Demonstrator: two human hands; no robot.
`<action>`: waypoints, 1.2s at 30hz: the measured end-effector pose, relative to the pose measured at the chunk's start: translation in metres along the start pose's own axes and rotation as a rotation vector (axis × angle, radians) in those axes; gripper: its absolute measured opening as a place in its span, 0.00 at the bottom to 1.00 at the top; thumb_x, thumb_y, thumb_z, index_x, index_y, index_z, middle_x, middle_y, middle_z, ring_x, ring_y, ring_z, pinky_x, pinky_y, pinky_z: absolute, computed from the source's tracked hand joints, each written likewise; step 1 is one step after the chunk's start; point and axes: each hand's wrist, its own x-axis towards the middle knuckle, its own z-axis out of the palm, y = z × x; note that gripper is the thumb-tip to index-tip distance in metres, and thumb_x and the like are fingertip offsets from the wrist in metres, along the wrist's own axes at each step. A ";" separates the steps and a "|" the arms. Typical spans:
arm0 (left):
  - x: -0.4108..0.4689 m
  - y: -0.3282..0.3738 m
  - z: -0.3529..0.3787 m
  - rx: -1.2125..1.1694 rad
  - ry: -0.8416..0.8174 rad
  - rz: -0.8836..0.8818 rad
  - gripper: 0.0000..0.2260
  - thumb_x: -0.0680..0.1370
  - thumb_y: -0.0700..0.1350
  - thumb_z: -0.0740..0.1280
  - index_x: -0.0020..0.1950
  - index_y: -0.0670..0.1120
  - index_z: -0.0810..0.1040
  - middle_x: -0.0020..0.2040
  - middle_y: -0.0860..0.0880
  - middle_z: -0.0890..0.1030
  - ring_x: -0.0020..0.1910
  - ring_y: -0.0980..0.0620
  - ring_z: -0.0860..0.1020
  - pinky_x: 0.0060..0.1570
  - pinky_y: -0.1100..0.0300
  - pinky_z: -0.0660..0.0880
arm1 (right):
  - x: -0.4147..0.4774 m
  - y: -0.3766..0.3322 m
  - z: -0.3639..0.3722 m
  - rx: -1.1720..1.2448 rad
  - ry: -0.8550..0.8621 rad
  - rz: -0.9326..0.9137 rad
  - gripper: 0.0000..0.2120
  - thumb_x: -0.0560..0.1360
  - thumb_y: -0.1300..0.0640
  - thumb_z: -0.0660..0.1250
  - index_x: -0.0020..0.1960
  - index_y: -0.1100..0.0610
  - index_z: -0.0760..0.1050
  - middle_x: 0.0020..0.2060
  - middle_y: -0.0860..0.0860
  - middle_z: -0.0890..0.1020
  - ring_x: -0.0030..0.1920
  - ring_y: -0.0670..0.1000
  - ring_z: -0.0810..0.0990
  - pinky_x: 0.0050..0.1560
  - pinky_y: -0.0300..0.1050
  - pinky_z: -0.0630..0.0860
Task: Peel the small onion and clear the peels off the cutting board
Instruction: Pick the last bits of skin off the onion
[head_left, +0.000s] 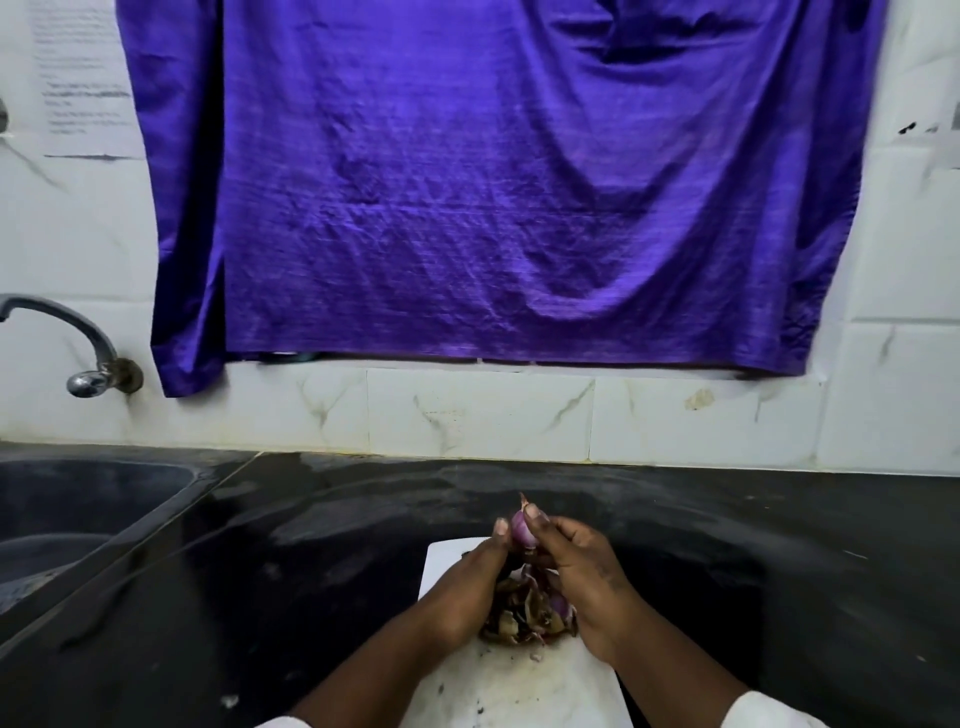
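Head view.
- Onion (522, 531): held at lower centre of the frame, above the board (519, 686), pinched between the curled fingers of the left hand (478, 577) and the right hand (576, 566). Pale purple flesh is exposed and a dry tip is left on top. Peeling is judged nearly done.
- Peels (519, 608): heaped on the board beneath the hands. Clearing is judged not yet begun.
- Board: white, stained, laid on a dark glossy counter (311, 571).
- Sink (78, 499): set into the counter at left.
- Tap (67, 332): mounted on the tiled wall (493, 415).
- Cloth (493, 182): purple, hung across the upper frame.
- Paper (83, 78): fixed at upper left.
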 end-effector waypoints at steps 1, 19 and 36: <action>-0.006 0.002 0.001 -0.001 0.019 0.021 0.28 0.79 0.75 0.49 0.68 0.66 0.79 0.68 0.55 0.83 0.68 0.54 0.80 0.75 0.46 0.71 | -0.005 0.000 0.001 -0.002 0.000 -0.002 0.18 0.72 0.45 0.73 0.52 0.60 0.85 0.46 0.60 0.88 0.48 0.59 0.88 0.49 0.52 0.84; -0.010 -0.031 0.004 0.045 0.178 -0.101 0.39 0.70 0.84 0.44 0.71 0.69 0.74 0.73 0.54 0.79 0.76 0.46 0.73 0.78 0.43 0.65 | -0.015 0.020 0.024 0.048 0.186 0.034 0.19 0.71 0.42 0.75 0.49 0.57 0.85 0.44 0.57 0.89 0.50 0.60 0.88 0.57 0.59 0.82; -0.051 -0.012 0.029 0.443 0.114 0.301 0.25 0.74 0.55 0.68 0.71 0.67 0.69 0.58 0.60 0.82 0.59 0.59 0.80 0.62 0.51 0.78 | -0.034 0.021 0.022 0.291 0.186 0.086 0.20 0.73 0.45 0.74 0.51 0.63 0.82 0.39 0.60 0.87 0.35 0.56 0.86 0.34 0.44 0.82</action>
